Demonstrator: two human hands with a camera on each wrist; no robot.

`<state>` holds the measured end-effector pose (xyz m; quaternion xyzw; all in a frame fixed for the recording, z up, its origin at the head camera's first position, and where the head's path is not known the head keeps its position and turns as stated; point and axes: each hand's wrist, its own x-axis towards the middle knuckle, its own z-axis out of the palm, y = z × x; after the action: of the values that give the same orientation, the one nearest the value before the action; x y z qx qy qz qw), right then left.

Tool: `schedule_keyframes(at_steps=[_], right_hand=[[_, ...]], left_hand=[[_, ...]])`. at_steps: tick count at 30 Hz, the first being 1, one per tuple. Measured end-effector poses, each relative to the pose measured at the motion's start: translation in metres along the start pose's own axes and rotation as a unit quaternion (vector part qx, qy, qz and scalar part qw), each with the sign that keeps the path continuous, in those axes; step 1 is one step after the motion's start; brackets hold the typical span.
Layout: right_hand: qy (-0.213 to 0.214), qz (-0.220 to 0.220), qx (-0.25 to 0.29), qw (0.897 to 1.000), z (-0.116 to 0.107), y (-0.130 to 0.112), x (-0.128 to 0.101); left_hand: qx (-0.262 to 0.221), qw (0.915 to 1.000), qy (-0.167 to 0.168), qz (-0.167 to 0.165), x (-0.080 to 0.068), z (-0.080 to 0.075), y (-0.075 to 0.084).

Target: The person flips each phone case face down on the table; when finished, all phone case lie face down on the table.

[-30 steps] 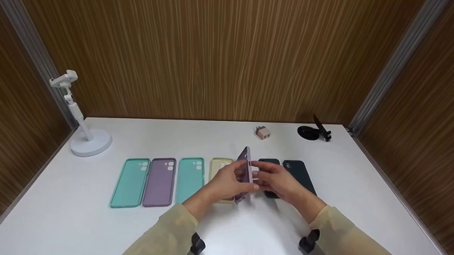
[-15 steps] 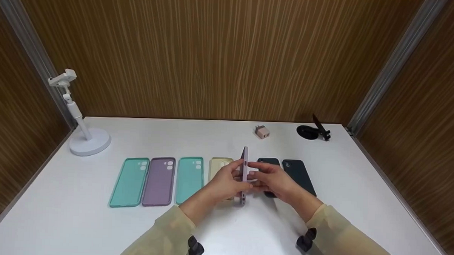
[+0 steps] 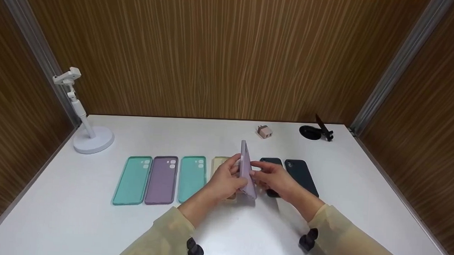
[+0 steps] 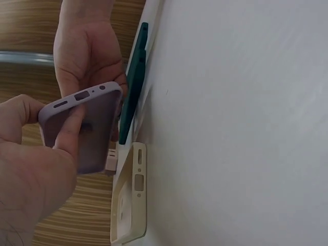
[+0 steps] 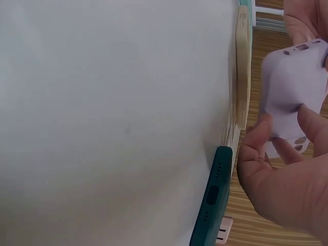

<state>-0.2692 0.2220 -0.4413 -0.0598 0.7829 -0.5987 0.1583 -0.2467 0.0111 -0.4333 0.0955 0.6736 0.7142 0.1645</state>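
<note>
A light purple phone case (image 3: 249, 181) is held up on edge between both hands, above the row of cases. My left hand (image 3: 225, 180) grips it from the left; in the left wrist view one finger reaches into the hollow inside of the case (image 4: 98, 134), below the port cutouts. From the right, my right hand (image 3: 277, 180) pinches it, with thumb and fingertips on the smooth outer back of the case (image 5: 292, 84) in the right wrist view. Partly behind the left hand lies a cream case (image 3: 219, 163); a dark teal case (image 3: 272, 160) lies partly behind the right hand.
Left of the hands lie a turquoise case (image 3: 132, 181), a purple case (image 3: 161, 180) and another turquoise case (image 3: 192, 179). Another dark case (image 3: 301, 173) lies at right. Farther back are a pink charger plug (image 3: 265, 132), a black stand (image 3: 310, 132) and a white phone stand (image 3: 93, 140).
The held purple case has turned from showing its inside, through edge-on, to showing its outer back toward the right. Both hands keep hold of it and have barely shifted.
</note>
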Motion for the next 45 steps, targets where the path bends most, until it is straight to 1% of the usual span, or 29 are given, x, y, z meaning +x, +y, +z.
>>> schedule_keyframes(at_steps=[3, 7, 10, 12, 15, 20, 22, 28, 31, 38, 42, 45], right_hand=[[0.003, 0.011, 0.005, 1.0, -0.002, 0.0, 0.0], [0.012, 0.013, 0.016, 1.0, -0.006, 0.0, -0.001], [0.028, 0.013, 0.014, 0.999, -0.009, -0.001, -0.002], [0.041, 0.015, 0.004, 0.999, -0.01, 0.0, -0.002], [0.06, 0.019, -0.023, 0.998, -0.012, 0.001, -0.001], [0.087, 0.012, -0.075, 0.993, -0.014, 0.003, 0.001], [0.093, 0.009, -0.088, 0.992, -0.015, 0.004, 0.002], [0.104, 0.011, -0.118, 0.987, -0.015, 0.004, 0.003], [0.105, 0.006, -0.134, 0.985, -0.015, 0.004, 0.004], [0.106, -0.008, -0.165, 0.981, -0.016, 0.005, 0.004], [0.101, -0.017, -0.176, 0.979, -0.016, 0.007, 0.004], [0.094, -0.018, -0.174, 0.98, -0.016, 0.007, 0.003]], left_hand=[[-0.011, 0.9998, -0.003, 0.017, 0.0, 0.0, -0.002], [-0.023, 0.9988, -0.005, 0.044, 0.001, 0.0, -0.004], [-0.011, 0.9981, -0.003, 0.06, 0.003, 0.0, -0.005], [0.004, 0.998, 0.003, 0.064, 0.004, -0.001, -0.007], [0.036, 0.9972, 0.023, 0.062, 0.008, -0.002, -0.009], [0.078, 0.9938, 0.053, 0.059, 0.014, -0.004, -0.015], [0.096, 0.9918, 0.058, 0.061, 0.015, -0.006, -0.018], [0.145, 0.9856, 0.072, 0.049, 0.017, -0.008, -0.023], [0.156, 0.9841, 0.075, 0.041, 0.017, -0.008, -0.024], [0.154, 0.9853, 0.071, 0.02, 0.015, -0.007, -0.026], [0.172, 0.9824, 0.073, 0.007, 0.015, -0.007, -0.027], [0.185, 0.9799, 0.074, 0.01, 0.015, -0.007, -0.028]])
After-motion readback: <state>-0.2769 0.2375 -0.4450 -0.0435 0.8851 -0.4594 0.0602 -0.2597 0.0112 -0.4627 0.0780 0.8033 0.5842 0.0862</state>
